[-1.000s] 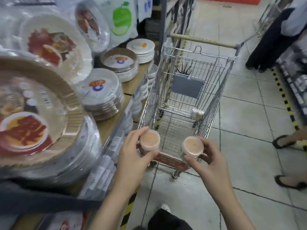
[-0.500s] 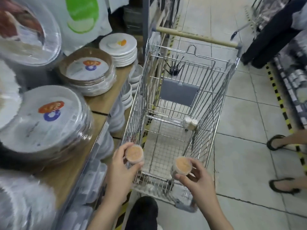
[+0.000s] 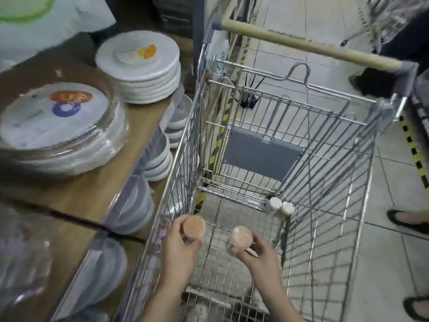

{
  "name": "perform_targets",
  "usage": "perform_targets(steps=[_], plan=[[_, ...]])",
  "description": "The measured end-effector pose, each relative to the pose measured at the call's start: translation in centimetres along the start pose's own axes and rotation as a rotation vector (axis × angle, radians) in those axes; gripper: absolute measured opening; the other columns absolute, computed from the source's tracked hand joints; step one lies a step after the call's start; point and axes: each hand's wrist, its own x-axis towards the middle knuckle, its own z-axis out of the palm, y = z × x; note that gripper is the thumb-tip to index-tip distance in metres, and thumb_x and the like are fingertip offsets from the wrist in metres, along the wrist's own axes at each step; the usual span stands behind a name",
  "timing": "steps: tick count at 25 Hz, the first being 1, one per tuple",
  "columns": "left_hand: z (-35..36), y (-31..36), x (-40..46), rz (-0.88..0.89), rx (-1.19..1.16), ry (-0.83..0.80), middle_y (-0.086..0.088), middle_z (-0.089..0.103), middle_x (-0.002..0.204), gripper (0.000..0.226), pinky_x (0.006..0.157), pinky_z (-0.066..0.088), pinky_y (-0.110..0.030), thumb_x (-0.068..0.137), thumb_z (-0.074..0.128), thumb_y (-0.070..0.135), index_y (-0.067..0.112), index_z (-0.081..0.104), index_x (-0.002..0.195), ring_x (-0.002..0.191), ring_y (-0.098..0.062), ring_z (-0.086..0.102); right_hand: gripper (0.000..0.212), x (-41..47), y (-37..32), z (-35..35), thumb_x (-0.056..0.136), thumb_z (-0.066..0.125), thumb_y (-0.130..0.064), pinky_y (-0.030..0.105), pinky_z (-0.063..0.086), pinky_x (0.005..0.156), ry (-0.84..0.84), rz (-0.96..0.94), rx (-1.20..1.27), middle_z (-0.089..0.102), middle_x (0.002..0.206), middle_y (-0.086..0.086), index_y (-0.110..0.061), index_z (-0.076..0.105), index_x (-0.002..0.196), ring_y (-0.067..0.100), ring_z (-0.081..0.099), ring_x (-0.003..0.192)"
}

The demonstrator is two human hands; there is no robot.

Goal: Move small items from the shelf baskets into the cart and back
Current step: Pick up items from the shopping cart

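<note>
Fingers of the left hand (image 3: 178,246) curl round a small clear round jar with an orange-pink top (image 3: 193,227), held just inside the left wall of the silver wire shopping cart (image 3: 329,205). The right hand (image 3: 257,254) pinches a second small clear jar with a paler pink top (image 3: 240,235) between thumb and fingertips, tipped slightly, above the cart's wire floor. Both forearms reach in over the cart's near end, and the two jars are apart, neither one touching the floor as far as can be told.

Farther in, two small white-capped bottles (image 3: 281,208) lie side by side in the cart's far right corner, against the wire. A grey plastic flap (image 3: 263,153) hangs on the cart's far end below a beige handle bar (image 3: 308,46).

Left of the cart runs a brown wooden shelf (image 3: 92,191). On it sit a wrapped stack of white paper plates with an orange and blue label (image 3: 58,126) and, beyond, a stack of white foam plates (image 3: 141,66). Stacks of white bowls (image 3: 160,156) fill the level beneath, close against the cart's left wall.

Pale floor tiles (image 3: 383,263) with a yellow-and-black striped line (image 3: 415,152) lie on the right, where sandalled feet (image 3: 408,219) stand near the cart.
</note>
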Motion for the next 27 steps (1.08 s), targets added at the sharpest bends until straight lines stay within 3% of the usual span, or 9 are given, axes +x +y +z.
perform_targets(steps=[4, 7, 10, 12, 14, 18, 22, 25, 27], plan=[[4.8, -3.2, 6.5, -0.052, 0.019, 0.023, 0.008, 0.061, 0.110, 0.055, 0.078, 0.047, -0.018, 0.072, 0.076, 0.000, 0.026, 0.054, 0.115, 0.098, -0.009, 0.060, 0.052, 8.3, 3.0, 1.3, 0.071, 0.079, -0.002, 0.004, 0.047, 0.066, -0.036, -0.006, -0.011, 0.068, 0.104, -0.011, -0.025, 0.059, 0.112, -0.001, 0.061, 0.097], [7.2, -5.0, 10.9, -0.046, 0.038, 0.035, 0.016, 0.059, 0.101, 0.051, 0.067, 0.043, -0.013, 0.076, 0.074, 0.004, 0.026, 0.055, 0.118, 0.087, -0.002, 0.057, 0.047, 13.7, 5.1, 2.0, 0.075, 0.074, 0.001, 0.004, 0.047, 0.061, -0.066, 0.015, -0.033, 0.065, 0.104, -0.010, -0.027, 0.058, 0.108, 0.005, 0.060, 0.098], [9.2, -6.4, 15.0, -0.035, 0.052, 0.084, 0.020, 0.060, 0.092, 0.044, 0.066, 0.042, -0.017, 0.078, 0.072, 0.003, 0.037, 0.056, 0.101, 0.086, -0.007, 0.061, 0.048, 18.6, 6.9, 3.0, 0.077, 0.072, 0.001, 0.009, 0.050, 0.063, -0.118, 0.032, -0.077, 0.066, 0.104, -0.010, -0.021, 0.059, 0.119, 0.003, 0.061, 0.095], [10.2, -6.9, 17.5, -0.043, 0.059, 0.143, 0.020, 0.061, 0.085, 0.045, 0.061, 0.039, -0.018, 0.079, 0.071, 0.002, 0.042, 0.054, 0.091, 0.078, -0.002, 0.059, 0.044, 21.8, 7.3, 3.6, 0.078, 0.070, 0.001, 0.010, 0.050, 0.064, -0.148, 0.011, -0.100, 0.068, 0.099, -0.012, -0.025, 0.061, 0.112, 0.002, 0.062, 0.092], [11.4, -7.5, 19.8, -0.021, 0.068, 0.195, 0.019, 0.062, 0.084, 0.040, 0.060, 0.041, -0.017, 0.080, 0.069, 0.001, 0.032, 0.060, 0.103, 0.076, 0.000, 0.059, 0.043, 24.9, 7.8, 4.5, 0.078, 0.070, 0.000, 0.008, 0.049, 0.062, -0.143, -0.020, -0.121, 0.066, 0.100, -0.012, -0.030, 0.060, 0.106, 0.007, 0.064, 0.094], [13.0, -7.9, 23.2, -0.001, 0.099, 0.287, 0.011, 0.064, 0.096, 0.045, 0.065, 0.044, -0.018, 0.080, 0.067, 0.001, 0.024, 0.058, 0.118, 0.082, -0.008, 0.058, 0.043, 29.1, 8.7, 6.7, 0.076, 0.076, -0.004, 0.017, 0.053, 0.066, -0.134, -0.082, -0.162, 0.068, 0.102, -0.005, -0.020, 0.063, 0.114, 0.014, 0.066, 0.092], [13.6, -7.9, 24.9, -0.033, 0.211, 0.347, 0.011, 0.060, 0.091, 0.035, 0.067, 0.043, -0.027, 0.082, 0.068, 0.011, 0.026, 0.057, 0.111, 0.082, -0.013, 0.056, 0.045, 30.3, 9.7, 8.5, 0.075, 0.078, -0.013, 0.028, 0.057, 0.079, -0.127, -0.116, -0.187, 0.069, 0.103, -0.008, -0.017, 0.062, 0.117, 0.007, 0.066, 0.091], [13.7, -8.6, 24.9, -0.012, 0.185, 0.332, 0.013, 0.060, 0.090, 0.042, 0.065, 0.046, -0.025, 0.084, 0.065, 0.007, 0.026, 0.057, 0.120, 0.087, -0.013, 0.060, 0.044, 30.4, 10.4, 9.1, 0.076, 0.078, -0.014, 0.022, 0.053, 0.082, -0.063, -0.126, -0.173, 0.065, 0.101, -0.017, -0.021, 0.060, 0.115, -0.006, 0.061, 0.091], [13.7, -9.3, 24.9, -0.011, 0.146, 0.322, 0.009, 0.064, 0.103, 0.051, 0.063, 0.044, -0.016, 0.086, 0.064, 0.004, 0.026, 0.052, 0.131, 0.093, -0.011, 0.060, 0.049, 30.3, 10.4, 9.4, 0.076, 0.078, -0.014, 0.025, 0.055, 0.084, -0.037, -0.118, -0.155, 0.066, 0.106, -0.013, -0.018, 0.059, 0.121, -0.001, 0.062, 0.093]])
